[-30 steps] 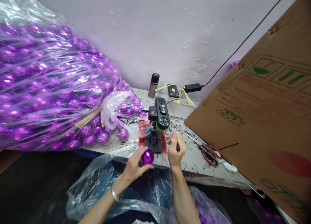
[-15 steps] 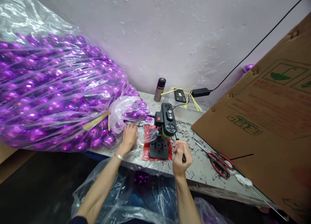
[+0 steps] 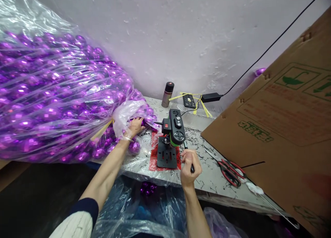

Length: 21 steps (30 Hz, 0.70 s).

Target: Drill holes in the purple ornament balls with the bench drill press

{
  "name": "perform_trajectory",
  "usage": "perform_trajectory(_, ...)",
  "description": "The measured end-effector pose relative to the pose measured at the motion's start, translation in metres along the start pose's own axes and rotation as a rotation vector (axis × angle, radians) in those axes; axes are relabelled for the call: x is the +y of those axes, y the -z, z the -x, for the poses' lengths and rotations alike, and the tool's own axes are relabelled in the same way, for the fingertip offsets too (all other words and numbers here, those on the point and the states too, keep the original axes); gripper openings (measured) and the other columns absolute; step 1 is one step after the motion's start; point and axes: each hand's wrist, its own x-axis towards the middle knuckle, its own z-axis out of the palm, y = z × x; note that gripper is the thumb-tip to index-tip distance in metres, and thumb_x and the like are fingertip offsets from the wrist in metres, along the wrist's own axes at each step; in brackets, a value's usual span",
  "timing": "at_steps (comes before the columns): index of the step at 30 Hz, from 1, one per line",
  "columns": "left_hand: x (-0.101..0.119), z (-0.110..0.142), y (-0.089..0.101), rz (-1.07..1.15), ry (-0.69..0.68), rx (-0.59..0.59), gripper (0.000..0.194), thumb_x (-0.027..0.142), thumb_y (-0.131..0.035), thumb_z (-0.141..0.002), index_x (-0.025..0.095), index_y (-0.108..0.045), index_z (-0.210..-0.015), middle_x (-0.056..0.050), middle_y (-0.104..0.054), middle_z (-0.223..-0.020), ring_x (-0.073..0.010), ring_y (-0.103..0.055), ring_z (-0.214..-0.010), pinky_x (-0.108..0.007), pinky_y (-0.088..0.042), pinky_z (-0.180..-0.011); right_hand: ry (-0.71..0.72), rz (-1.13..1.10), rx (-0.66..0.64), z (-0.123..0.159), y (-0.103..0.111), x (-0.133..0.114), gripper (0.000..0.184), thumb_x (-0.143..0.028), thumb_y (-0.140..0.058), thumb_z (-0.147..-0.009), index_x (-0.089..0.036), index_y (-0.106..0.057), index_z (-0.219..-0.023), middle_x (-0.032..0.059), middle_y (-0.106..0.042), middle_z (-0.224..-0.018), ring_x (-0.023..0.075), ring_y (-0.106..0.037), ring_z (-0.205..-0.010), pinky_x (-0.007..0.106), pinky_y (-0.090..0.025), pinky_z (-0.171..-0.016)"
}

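Observation:
My left hand (image 3: 136, 126) reaches into the mouth of a clear plastic bag (image 3: 126, 110), its fingers spread over shiny purple balls. One loose purple ball (image 3: 134, 147) sits just below that wrist. My right hand (image 3: 190, 167) is wrapped round the black lever handle (image 3: 192, 169) of a small black bench machine (image 3: 177, 129). The machine has a red switch, a green band and a slotted base plate (image 3: 167, 160), which rests on a red sheet (image 3: 153, 164). Nothing can be seen lying on the plate.
A huge bag of purple balls (image 3: 57, 103) fills the left. A cardboard box (image 3: 279, 127) leans at right, beside red-handled scissors (image 3: 230, 172). Behind stand a bottle (image 3: 167, 95), a phone (image 3: 189, 101) and a power adapter (image 3: 210, 97). Below the table edge hangs an open plastic bag (image 3: 144, 210).
My left hand has moved up and away from me, from the tabletop into the bag's mouth, and its fingers have spread. A loose ball now shows by the wrist. My right hand stays on the lever.

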Motion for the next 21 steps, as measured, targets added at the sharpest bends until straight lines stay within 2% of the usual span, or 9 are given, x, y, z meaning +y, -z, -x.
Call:
perform_trajectory(3, 0.007, 0.006, -0.004, 0.014, -0.005, -0.037, 0.045, 0.017, -0.075, -0.074, 0.017, -0.066, -0.119, -0.016, -0.069, -0.117, -0.0353, -0.067, -0.111, -0.046, -0.05, -0.099, 0.012, 0.008, -0.015, 0.0, 0.001, 0.001, 0.037, -0.012, -0.044, -0.101, -0.021, -0.049, -0.065, -0.0009, -0.054, -0.066, 0.0137, -0.057, -0.067, 0.029, -0.04, -0.062)
perform_trajectory(5, 0.009, 0.014, -0.002, 0.028, -0.006, -0.046, 0.049, 0.023, -0.075, -0.078, 0.018, -0.063, -0.126, -0.016, -0.067, -0.123, -0.0349, -0.067, -0.113, -0.046, -0.052, -0.099, 0.018, 0.015, -0.035, 0.0, 0.003, 0.002, 0.036, -0.012, -0.044, -0.101, -0.021, -0.05, -0.067, -0.0012, -0.055, -0.068, 0.0134, -0.057, -0.067, 0.029, -0.04, -0.062)
perform_trajectory(7, 0.009, 0.028, 0.005, 0.148, 0.001, -0.015, 0.056, 0.034, -0.076, -0.081, 0.019, -0.059, -0.133, -0.016, -0.066, -0.129, -0.0341, -0.066, -0.116, -0.047, -0.053, -0.1, 0.024, 0.02, -0.053, 0.0, 0.004, 0.002, 0.035, -0.011, -0.044, -0.101, -0.021, -0.05, -0.068, -0.0013, -0.056, -0.068, 0.0131, -0.057, -0.067, 0.029, -0.04, -0.063)
perform_trajectory(9, 0.007, 0.048, 0.012, 0.437, 0.026, 0.061, 0.061, 0.046, -0.075, -0.083, 0.02, -0.057, -0.135, -0.013, -0.067, -0.128, -0.0318, -0.066, -0.117, -0.047, -0.054, -0.1, 0.022, 0.02, -0.06, -0.001, 0.004, 0.001, 0.035, -0.012, -0.044, -0.101, -0.021, -0.05, -0.067, -0.0012, -0.056, -0.068, 0.0133, -0.057, -0.067, 0.029, -0.04, -0.063)
perform_trajectory(12, 0.011, 0.088, 0.012, 1.013, 0.12, 0.12, 0.061, 0.06, -0.068, -0.086, 0.02, -0.058, -0.132, -0.011, -0.071, -0.121, -0.0267, -0.072, -0.103, -0.042, -0.06, -0.088, -0.003, 0.004, -0.053, -0.005, 0.003, -0.003, 0.037, -0.015, -0.044, -0.101, -0.021, -0.049, -0.065, -0.0009, -0.055, -0.066, 0.014, -0.057, -0.067, 0.03, -0.041, -0.064)
perform_trajectory(15, 0.03, 0.128, -0.006, 1.401, 0.26, 0.033, 0.059, 0.069, -0.064, -0.086, 0.02, -0.064, -0.118, -0.01, -0.075, -0.107, -0.0238, -0.074, -0.087, -0.038, -0.062, -0.076, -0.04, -0.009, -0.055, -0.013, 0.003, -0.009, 0.039, -0.019, -0.044, -0.103, -0.022, -0.046, -0.064, -0.0011, -0.052, -0.064, 0.0143, -0.056, -0.066, 0.031, -0.042, -0.064)
perform_trajectory(17, 0.048, 0.146, -0.024, 1.538, 0.357, 0.004, 0.062, 0.072, -0.071, -0.079, 0.019, -0.067, -0.11, -0.009, -0.076, -0.1, -0.0243, -0.074, -0.088, -0.037, -0.061, -0.078, -0.057, -0.004, -0.071, -0.02, 0.003, -0.014, 0.04, -0.021, -0.044, -0.103, -0.023, -0.045, -0.064, -0.0014, -0.051, -0.064, 0.0137, -0.054, -0.065, 0.031, -0.041, -0.063)
perform_trajectory(19, 0.066, 0.156, -0.043, 1.583, 0.432, 0.017, 0.068, 0.071, -0.081, -0.069, 0.017, -0.068, -0.108, -0.009, -0.076, -0.1, -0.0254, -0.074, -0.093, -0.037, -0.06, -0.084, -0.068, 0.008, -0.09, -0.026, 0.003, -0.018, 0.04, -0.022, -0.044, -0.104, -0.023, -0.044, -0.064, -0.0017, -0.051, -0.064, 0.0129, -0.052, -0.064, 0.03, -0.041, -0.063)
perform_trajectory(21, 0.08, 0.159, -0.06, 1.515, 0.424, 0.023, 0.073, 0.066, -0.087, -0.062, 0.017, -0.067, -0.112, -0.01, -0.076, -0.105, -0.0265, -0.073, -0.1, -0.039, -0.058, -0.092, -0.063, 0.014, -0.103, -0.029, 0.004, -0.02, 0.039, -0.022, -0.045, -0.104, -0.022, -0.044, -0.065, -0.002, -0.05, -0.065, 0.0122, -0.052, -0.064, 0.029, -0.041, -0.063)
